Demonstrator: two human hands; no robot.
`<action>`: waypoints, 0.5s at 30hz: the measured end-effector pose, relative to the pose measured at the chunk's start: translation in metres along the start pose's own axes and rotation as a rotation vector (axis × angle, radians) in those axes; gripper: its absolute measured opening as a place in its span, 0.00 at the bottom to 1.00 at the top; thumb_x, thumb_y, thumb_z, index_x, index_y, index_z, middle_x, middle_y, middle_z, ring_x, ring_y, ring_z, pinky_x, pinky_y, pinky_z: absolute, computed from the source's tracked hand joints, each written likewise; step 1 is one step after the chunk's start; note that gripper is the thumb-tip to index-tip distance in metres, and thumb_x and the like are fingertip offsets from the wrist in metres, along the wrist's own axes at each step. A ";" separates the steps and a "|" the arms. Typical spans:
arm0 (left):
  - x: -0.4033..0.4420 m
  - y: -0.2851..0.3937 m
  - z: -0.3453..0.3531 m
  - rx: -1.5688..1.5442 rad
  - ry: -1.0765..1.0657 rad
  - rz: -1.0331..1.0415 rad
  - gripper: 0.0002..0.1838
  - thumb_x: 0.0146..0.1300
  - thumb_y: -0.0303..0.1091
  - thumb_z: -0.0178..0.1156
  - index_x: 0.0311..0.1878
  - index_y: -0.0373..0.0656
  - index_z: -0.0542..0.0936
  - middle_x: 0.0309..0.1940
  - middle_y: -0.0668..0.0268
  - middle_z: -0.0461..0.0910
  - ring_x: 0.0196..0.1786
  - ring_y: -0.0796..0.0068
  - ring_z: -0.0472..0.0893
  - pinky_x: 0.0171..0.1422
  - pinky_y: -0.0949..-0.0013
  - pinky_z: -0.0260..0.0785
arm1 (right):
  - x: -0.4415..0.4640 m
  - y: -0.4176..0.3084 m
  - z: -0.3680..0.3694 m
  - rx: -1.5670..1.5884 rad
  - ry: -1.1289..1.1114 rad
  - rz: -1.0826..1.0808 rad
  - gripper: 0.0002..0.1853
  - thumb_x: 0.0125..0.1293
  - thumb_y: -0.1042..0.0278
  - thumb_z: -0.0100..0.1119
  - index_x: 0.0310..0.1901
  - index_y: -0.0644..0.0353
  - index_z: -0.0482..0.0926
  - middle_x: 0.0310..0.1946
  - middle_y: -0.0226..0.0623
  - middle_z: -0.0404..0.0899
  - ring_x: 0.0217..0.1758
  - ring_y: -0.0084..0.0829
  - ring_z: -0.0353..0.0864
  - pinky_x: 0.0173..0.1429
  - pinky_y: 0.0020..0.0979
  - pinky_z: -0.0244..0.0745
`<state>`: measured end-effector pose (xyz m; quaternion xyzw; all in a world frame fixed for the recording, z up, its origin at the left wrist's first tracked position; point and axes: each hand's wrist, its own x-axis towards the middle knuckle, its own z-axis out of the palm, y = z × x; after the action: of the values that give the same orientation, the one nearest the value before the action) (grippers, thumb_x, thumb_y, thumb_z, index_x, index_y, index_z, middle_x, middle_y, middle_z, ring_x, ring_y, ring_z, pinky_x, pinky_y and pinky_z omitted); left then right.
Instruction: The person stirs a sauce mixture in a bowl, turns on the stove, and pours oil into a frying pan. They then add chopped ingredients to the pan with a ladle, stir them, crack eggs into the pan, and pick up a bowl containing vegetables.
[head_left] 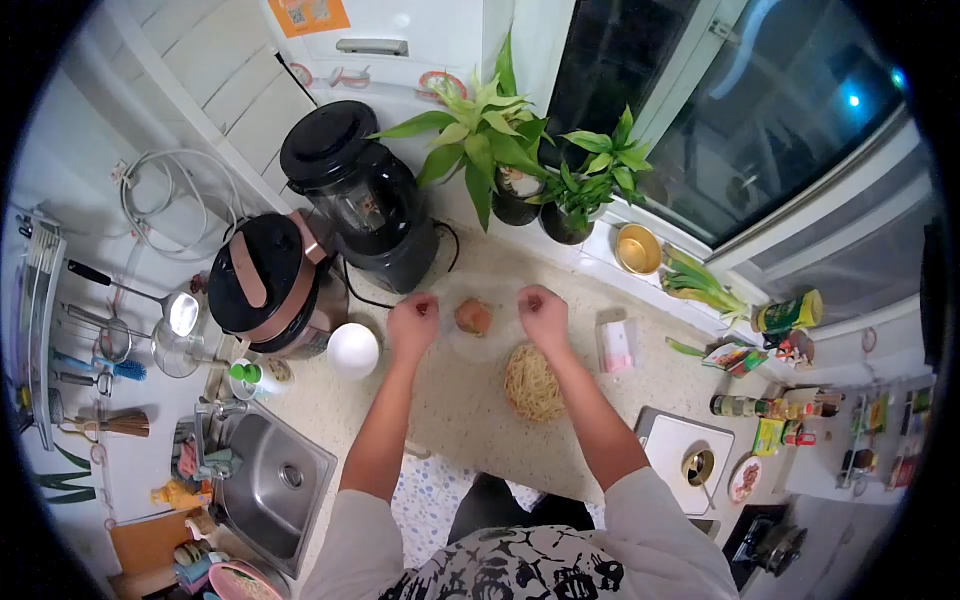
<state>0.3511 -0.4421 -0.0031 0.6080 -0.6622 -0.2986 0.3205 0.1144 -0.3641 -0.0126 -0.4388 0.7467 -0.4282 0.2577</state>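
My left hand (413, 322) is closed above the counter, its fingers curled in. To its right, my right hand (543, 316) is curled closed in the same way. Whatever the fingers hold, if anything, is hidden. Between the hands lies a small brownish-pink lump (473, 317), on or under a faint, see-through round sheet or plate (480, 348). It reaches close to both hands; whether they touch it I cannot tell. A pile of pale noodle-like strands (535, 384) rests just below my right hand. A white bowl (353, 352) stands left of my left wrist.
A black blender (385, 225) and a rice-cooker-like appliance (268, 280) stand back left. Potted plants (490, 150) line the window side. A pink-and-white packet (617, 346) lies right; beyond it is a white board (685, 450) with a metal cup. The sink (285, 475) is lower left.
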 end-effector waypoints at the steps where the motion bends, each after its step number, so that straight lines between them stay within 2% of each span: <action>1: 0.000 -0.003 0.001 0.053 -0.043 0.026 0.13 0.62 0.40 0.66 0.39 0.39 0.87 0.28 0.53 0.86 0.32 0.55 0.87 0.38 0.59 0.76 | -0.002 -0.001 -0.003 0.060 0.013 0.012 0.10 0.61 0.73 0.60 0.43 0.61 0.86 0.39 0.52 0.85 0.42 0.50 0.86 0.49 0.41 0.80; 3: -0.007 -0.006 -0.002 0.164 -0.134 0.072 0.12 0.63 0.40 0.65 0.40 0.40 0.87 0.28 0.54 0.86 0.33 0.55 0.87 0.38 0.58 0.76 | -0.011 0.003 0.000 -0.019 -0.002 -0.019 0.10 0.62 0.72 0.61 0.43 0.62 0.86 0.38 0.51 0.85 0.41 0.47 0.87 0.48 0.40 0.80; 6: -0.001 -0.001 -0.012 0.110 0.047 0.028 0.11 0.63 0.41 0.63 0.38 0.45 0.88 0.33 0.55 0.86 0.37 0.51 0.86 0.42 0.54 0.78 | -0.013 -0.001 -0.002 0.004 0.062 -0.023 0.09 0.63 0.72 0.62 0.44 0.62 0.86 0.36 0.50 0.85 0.39 0.45 0.86 0.46 0.40 0.80; 9: -0.005 -0.011 -0.011 0.243 -0.117 0.042 0.11 0.64 0.40 0.64 0.43 0.45 0.87 0.30 0.55 0.86 0.34 0.52 0.86 0.38 0.56 0.77 | -0.022 -0.001 -0.003 0.007 0.071 -0.092 0.09 0.63 0.74 0.61 0.43 0.62 0.86 0.35 0.48 0.85 0.36 0.44 0.85 0.45 0.40 0.79; 10: -0.006 -0.009 -0.010 0.243 0.013 0.041 0.11 0.64 0.41 0.63 0.42 0.46 0.88 0.32 0.56 0.87 0.35 0.52 0.86 0.39 0.56 0.77 | -0.017 -0.002 -0.002 -0.003 0.067 -0.144 0.09 0.63 0.74 0.61 0.43 0.62 0.86 0.35 0.48 0.84 0.35 0.44 0.84 0.45 0.40 0.79; 13: -0.010 -0.009 -0.010 0.190 0.017 0.002 0.11 0.65 0.41 0.62 0.41 0.47 0.88 0.34 0.57 0.87 0.37 0.52 0.86 0.41 0.56 0.78 | -0.019 -0.002 -0.006 0.024 0.130 -0.123 0.09 0.64 0.75 0.61 0.45 0.62 0.86 0.36 0.47 0.84 0.35 0.44 0.84 0.45 0.39 0.79; 15: -0.019 -0.012 -0.010 0.233 0.011 0.000 0.10 0.65 0.41 0.62 0.42 0.49 0.88 0.32 0.58 0.87 0.37 0.52 0.86 0.41 0.54 0.78 | -0.023 0.007 -0.006 -0.007 0.051 -0.151 0.10 0.63 0.75 0.62 0.45 0.62 0.85 0.37 0.47 0.84 0.36 0.42 0.84 0.44 0.38 0.79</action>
<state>0.3674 -0.4246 -0.0076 0.6426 -0.6908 -0.2162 0.2512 0.1179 -0.3395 -0.0151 -0.4839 0.7191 -0.4550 0.2042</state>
